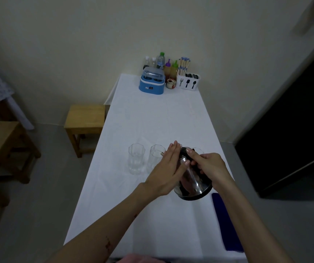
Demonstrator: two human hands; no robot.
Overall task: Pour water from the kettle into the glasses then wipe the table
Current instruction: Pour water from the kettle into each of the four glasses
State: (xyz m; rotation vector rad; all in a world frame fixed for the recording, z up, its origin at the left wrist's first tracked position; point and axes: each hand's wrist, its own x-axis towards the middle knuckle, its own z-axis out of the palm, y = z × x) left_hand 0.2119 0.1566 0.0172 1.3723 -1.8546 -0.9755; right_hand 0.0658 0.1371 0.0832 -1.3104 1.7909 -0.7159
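A steel kettle (192, 184) with a black base is lifted off the white table (152, 120) and tipped away from me, towards the glasses. My right hand (207, 166) grips its handle from above. My left hand (168, 168) lies flat against the kettle's left side, fingers straight. Two clear glasses stand upright to the left: one (136, 161) apart from the hands, the other (155, 158) right beside my left hand. A third glass rim (198, 149) peeks out behind the kettle. A blue cloth (226, 223) lies along the table's right edge.
At the table's far end stand a blue-and-white appliance (152, 81), several bottles (161, 60), a small jar (170, 83) and a white cutlery holder (189, 82). Wooden stools (85, 120) sit left of the table. A dark door (294, 130) is on the right.
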